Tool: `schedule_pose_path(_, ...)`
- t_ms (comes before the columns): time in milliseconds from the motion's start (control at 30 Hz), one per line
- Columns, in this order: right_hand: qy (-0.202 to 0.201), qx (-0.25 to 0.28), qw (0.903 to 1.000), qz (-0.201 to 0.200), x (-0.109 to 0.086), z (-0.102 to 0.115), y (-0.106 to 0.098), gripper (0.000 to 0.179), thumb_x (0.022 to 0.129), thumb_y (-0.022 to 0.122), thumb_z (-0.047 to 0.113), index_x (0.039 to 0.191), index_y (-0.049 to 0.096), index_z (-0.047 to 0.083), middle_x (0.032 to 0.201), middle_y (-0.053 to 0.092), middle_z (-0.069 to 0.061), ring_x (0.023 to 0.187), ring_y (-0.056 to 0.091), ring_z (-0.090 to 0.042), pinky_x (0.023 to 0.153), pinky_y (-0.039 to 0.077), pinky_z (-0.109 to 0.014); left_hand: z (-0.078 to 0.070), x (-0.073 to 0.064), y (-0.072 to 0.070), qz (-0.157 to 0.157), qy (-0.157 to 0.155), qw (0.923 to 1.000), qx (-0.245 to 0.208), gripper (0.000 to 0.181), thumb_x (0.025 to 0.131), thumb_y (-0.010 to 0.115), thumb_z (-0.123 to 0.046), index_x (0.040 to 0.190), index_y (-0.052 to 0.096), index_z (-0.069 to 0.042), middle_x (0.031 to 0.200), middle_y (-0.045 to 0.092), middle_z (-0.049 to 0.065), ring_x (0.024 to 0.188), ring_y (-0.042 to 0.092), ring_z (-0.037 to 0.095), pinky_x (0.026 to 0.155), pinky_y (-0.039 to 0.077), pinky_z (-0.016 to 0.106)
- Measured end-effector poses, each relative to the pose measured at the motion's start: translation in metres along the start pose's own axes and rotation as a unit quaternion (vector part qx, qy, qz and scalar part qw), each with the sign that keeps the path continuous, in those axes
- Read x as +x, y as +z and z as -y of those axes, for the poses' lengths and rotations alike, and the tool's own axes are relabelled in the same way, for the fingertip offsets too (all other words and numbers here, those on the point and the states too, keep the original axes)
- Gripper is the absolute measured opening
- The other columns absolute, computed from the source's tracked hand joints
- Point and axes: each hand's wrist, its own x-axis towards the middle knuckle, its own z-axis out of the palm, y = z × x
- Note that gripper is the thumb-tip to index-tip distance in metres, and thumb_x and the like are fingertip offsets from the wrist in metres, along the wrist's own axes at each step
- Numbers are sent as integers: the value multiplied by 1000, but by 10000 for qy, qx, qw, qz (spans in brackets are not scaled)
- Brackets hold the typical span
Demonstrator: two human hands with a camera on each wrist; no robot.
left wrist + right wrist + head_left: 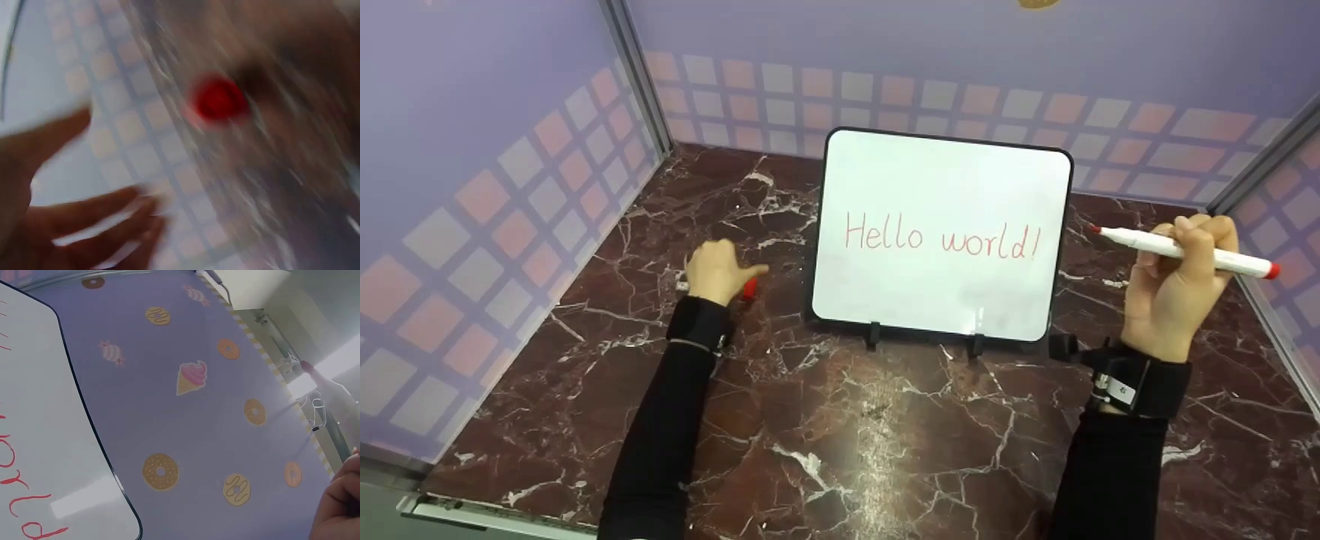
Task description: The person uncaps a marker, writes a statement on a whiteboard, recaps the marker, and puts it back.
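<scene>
My right hand (1177, 296) grips a white marker (1144, 241) beside the whiteboard's right edge. The marker's red tip is bare and points left at the board; its other end is red too. Upright on the table stands the black-framed whiteboard (941, 176), with "Hello world!" written across it in red. My left hand (715, 271) is over the table to the left, thumb stretched out and fingers apart. Just beside and below that thumb stands a small red marker cap (749, 289), partly covered by the hand. The blurred left wrist view shows the cap (219, 101) away from the fingers.
Two black stand feet (873, 335) support the board's lower edge. The table (810, 465) is dark red marble with white veins. Purple panels (960, 45) with pink and white squares enclose it at the back and both sides.
</scene>
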Motion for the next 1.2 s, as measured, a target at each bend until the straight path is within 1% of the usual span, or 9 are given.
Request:
schedule_pose_path(167,157,-321,9992,152,-6,-12,5,31,83,44,-25,64,37,-2,60,43,-8,42,45,-16,35,30,-18,7,1,3,985,-350,9933,499,43,74,86,-39,82,66,-2,99,71,23,92,69,43,75,58,54)
schedule_pose_path(267,292,-553,9974,350,-12,-22,8,31,82,48,-24,63,38,-2,59,42,-7,43,43,-15,36,30,-18,-6,-4,-5,678,85,9972,294,33,78,85,-27,84,66,-1,99,72,24,95,68,46,77,57,57)
schedule_pose_path(367,358,-973,9923,680,-24,-35,15,31,80,54,-24,62,40,-3,59,44,-7,46,43,-14,38,33,-19,-40,-20,-22,-212,951,9938,-530,28,81,82,-22,89,67,1,95,73,22,87,70,41,75,59,50)
schedule_pose_path(467,492,-1551,9801,1140,-42,-50,25,29,82,59,-20,62,46,-3,61,49,-7,48,44,-14,41,38,-20,-84,-47,-40,-971,2259,9570,-1537,26,84,77,-18,97,68,2,93,74,18,82,72,31,76,61,38)
schedule_pose_path(567,630,-2067,9627,1629,-61,-65,33,28,83,60,-17,62,51,-2,63,52,-6,48,46,-13,42,41,-20,-115,-77,-49,-1558,3301,9124,-1853,24,85,75,-16,99,68,2,93,75,15,82,73,25,77,61,31)
schedule_pose_path(633,746,-2376,9504,1864,-73,-73,36,29,84,59,-16,62,52,2,62,52,-4,47,46,-11,42,40,-19,-126,-91,-50,-1950,3659,8923,-1786,24,84,76,-16,99,69,1,92,75,13,81,73,22,77,61,29)
schedule_pose_path(700,850,-2642,9397,2000,-83,-80,39,32,85,58,-14,61,53,6,62,51,-2,46,46,-10,42,38,-18,-131,-99,-50,-2257,3788,8816,-1686,24,82,77,-17,97,69,0,90,76,10,79,73,21,75,61,28)
schedule_pose_path(800,1032,-2854,9300,2072,-93,-87,42,34,85,59,-12,61,53,10,62,50,0,47,46,-9,44,37,-16,-133,-103,-48,-2415,3874,8739,-1674,23,82,78,-17,96,68,-2,88,76,8,77,72,19,72,60,27)
schedule_pose_path(1200,1213,-2895,9204,2330,-106,-100,40,32,87,60,-10,62,51,9,62,52,1,47,47,-11,46,38,-18,-136,-104,-45,-2452,4096,8632,-1643,24,83,77,-19,97,69,-1,89,76,7,78,73,19,72,61,27)
